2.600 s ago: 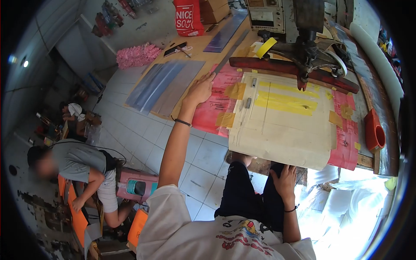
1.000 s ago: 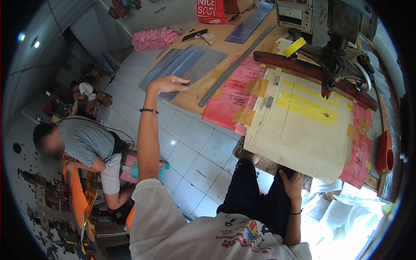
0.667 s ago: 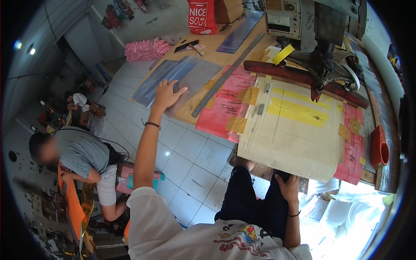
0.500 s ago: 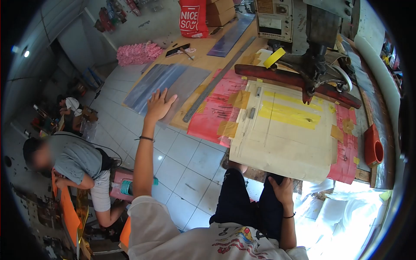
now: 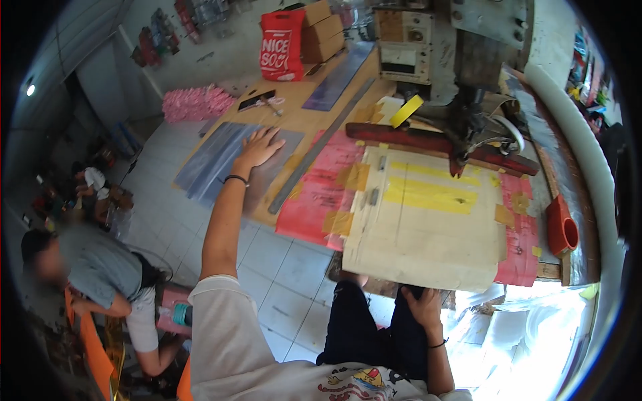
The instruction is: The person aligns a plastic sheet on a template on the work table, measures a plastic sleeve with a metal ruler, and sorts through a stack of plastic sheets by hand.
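My left hand (image 5: 258,150) lies with its fingers spread on the clear plastic sheets (image 5: 221,157) at the left of the wooden table. Beside them a long metal ruler (image 5: 322,144) runs diagonally along the edge of a red sheet (image 5: 311,210). My right hand (image 5: 424,309) rests on my dark trouser leg, thumb apart from the fingers, holding nothing. Above that leg, a cream board (image 5: 428,237) with yellow tape strips sits over the red sheet, under the press's dark red bar (image 5: 401,137).
A yellow tape roll (image 5: 406,111) hangs at the press. An orange-red holder (image 5: 562,226) is at the right edge. A phone (image 5: 257,99), red bag (image 5: 281,45) and pink bundle (image 5: 197,103) are farther back. A person (image 5: 100,264) sits at lower left; another is behind.
My left hand has gone from the ruler's near end, through the air, down onto the plastic sheets. The ruler's near end has swung toward the table's front edge. My right hand stays on my leg.
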A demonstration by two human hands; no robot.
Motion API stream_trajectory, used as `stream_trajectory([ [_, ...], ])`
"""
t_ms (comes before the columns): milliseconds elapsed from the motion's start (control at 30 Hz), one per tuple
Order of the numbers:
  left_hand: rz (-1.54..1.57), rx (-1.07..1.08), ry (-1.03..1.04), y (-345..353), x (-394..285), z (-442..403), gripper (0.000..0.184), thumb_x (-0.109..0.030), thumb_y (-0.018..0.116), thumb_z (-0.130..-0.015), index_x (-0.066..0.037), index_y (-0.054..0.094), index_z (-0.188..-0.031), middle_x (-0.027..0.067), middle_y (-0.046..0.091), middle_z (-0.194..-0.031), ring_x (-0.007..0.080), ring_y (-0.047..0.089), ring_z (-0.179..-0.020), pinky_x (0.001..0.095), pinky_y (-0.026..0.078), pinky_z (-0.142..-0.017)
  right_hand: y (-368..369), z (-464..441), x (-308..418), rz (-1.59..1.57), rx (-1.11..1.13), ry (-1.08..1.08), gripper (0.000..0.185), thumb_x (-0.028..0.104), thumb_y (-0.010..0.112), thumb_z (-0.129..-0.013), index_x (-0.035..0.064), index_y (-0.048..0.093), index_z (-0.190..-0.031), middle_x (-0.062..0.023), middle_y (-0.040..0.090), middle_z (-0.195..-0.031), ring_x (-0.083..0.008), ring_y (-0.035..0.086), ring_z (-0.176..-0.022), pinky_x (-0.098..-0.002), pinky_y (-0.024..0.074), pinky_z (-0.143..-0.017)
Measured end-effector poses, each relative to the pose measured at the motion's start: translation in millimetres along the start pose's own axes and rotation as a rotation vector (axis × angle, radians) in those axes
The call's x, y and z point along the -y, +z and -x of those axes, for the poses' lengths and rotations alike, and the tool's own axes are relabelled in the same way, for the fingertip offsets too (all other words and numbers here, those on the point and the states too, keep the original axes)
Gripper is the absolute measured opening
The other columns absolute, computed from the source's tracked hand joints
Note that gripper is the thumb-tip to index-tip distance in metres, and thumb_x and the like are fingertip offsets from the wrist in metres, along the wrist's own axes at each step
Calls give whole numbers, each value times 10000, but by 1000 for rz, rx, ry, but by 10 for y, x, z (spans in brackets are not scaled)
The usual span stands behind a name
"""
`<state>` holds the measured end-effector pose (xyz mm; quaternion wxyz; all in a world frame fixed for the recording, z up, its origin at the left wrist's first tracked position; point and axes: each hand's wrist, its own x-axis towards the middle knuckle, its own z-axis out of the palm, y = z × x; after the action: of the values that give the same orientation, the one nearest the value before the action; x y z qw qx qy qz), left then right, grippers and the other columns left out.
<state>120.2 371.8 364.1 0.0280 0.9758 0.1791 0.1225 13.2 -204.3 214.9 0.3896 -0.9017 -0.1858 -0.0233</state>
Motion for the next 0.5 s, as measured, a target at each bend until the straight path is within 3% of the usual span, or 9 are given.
stream_trajectory([
  [67,-46,107,-25,-168,-111,-64,683,-651,461,-891,-272,433,-1458,119,386,-1463,328,371,-1313,601,217,-1056,-26,3,-43,-17,-24,22,506,251,771,-780,-23,586,-1164,-285,618,-1110,-477,565,-1061,-499,453,-917],
  [100,-46,-30,-1,-98,-126,-92,545,-582,496,-912,-259,548,-1348,98,465,-1383,318,401,-1261,548,257,-1029,-46,8,-64,-21,-21,34,513,256,770,-781,-19,581,-1170,-282,621,-1101,-478,570,-1044,-501,459,-901],
  [200,60,-139,-18,-5,-75,-297,376,-467,540,-925,-186,659,-1145,72,557,-1269,300,427,-1240,511,292,-1004,-58,-31,-137,-23,-65,7,432,241,770,-777,-11,625,-1096,-262,647,-1054,-470,597,-981,-490,481,-851],
  [300,145,-267,97,96,57,-421,280,-363,556,-926,-126,685,-999,71,623,-1167,294,496,-1189,462,326,-982,-11,-27,-276,-2,-98,4,390,232,768,-778,-19,648,-1051,-248,660,-1033,-458,609,-970,-478,486,-845],
  [500,297,-366,149,80,56,-462,271,-271,627,-879,-15,671,-955,171,663,-1009,362,619,-970,424,456,-863,15,-68,-336,-28,-62,2,364,234,748,-798,-14,662,-1049,-225,676,-1002,-436,626,-945,-469,494,-828],
])
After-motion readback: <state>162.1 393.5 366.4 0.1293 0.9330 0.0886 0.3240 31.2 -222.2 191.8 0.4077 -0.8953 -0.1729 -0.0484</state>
